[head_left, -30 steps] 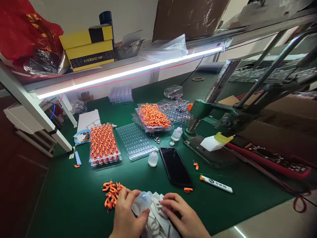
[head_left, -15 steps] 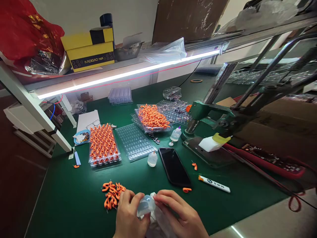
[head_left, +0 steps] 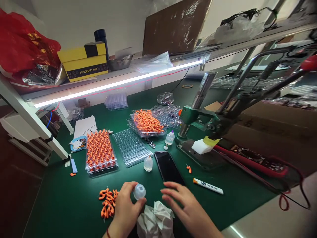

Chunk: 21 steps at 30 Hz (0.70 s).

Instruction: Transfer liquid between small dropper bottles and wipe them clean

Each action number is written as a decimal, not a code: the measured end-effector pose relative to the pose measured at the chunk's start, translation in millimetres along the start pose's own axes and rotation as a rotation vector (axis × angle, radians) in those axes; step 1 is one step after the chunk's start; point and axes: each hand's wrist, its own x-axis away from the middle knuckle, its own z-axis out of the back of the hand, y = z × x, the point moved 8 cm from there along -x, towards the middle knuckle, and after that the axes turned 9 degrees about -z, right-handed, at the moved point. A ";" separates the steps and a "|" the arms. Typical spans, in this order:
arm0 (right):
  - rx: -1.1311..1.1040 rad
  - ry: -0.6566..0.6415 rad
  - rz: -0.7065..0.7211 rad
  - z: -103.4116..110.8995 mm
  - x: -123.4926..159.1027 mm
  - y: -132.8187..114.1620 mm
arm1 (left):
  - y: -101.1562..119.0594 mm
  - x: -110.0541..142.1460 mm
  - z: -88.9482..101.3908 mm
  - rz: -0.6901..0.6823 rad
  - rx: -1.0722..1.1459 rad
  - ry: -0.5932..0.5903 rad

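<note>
Translucent container [head_left: 139, 191], one, above the tabletop [head_left: 76, 205], pinched by thumb and fingers of the left hand [head_left: 125, 205]. Handling it appears the step; further movement calls for steady grip. Right hand [head_left: 185, 206]: fingers spread, empty, beside one white cloth [head_left: 157, 221]. Beyond: one phone [head_left: 169, 167], two bottles [head_left: 148, 163].

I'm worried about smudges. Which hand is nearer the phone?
Right. The right hand overlaps the phone in view; the left hand, holding a container, is farther away, to the phone's left.
</note>
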 end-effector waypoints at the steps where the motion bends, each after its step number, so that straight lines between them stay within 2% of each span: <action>1: 0.006 0.026 -0.018 5.2 -14.4 4.0 | -0.7 -7.9 -3.4 -0.004 0.002 -0.014; 4: 0.016 0.030 -0.039 8.3 -63.1 9.5 | -5.0 -26.5 -14.3 -0.010 0.005 -0.053; 7: 0.048 -0.023 -0.024 -7.5 -104.2 9.2 | -11.9 -33.7 -21.5 0.000 -0.003 -0.074; 10: 0.084 -0.064 -0.006 -25.6 -125.4 8.1 | -19.1 -32.3 -22.5 0.017 0.010 -0.096; 12: 0.086 -0.086 0.001 -31.0 -128.5 6.4 | -21.3 -31.0 -18.2 0.024 0.045 -0.118; 15: 0.039 -0.109 0.014 -25.1 -122.3 -4.2 | -15.4 -35.4 -3.6 0.013 0.111 -0.128; 18: -0.060 -0.140 0.031 -10.0 -111.6 -28.5 | 4.3 -49.4 14.8 -0.045 0.145 -0.056; 21: -0.180 -0.194 0.034 3.0 -103.3 -59.3 | 31.1 -62.8 21.5 -0.123 0.165 -0.001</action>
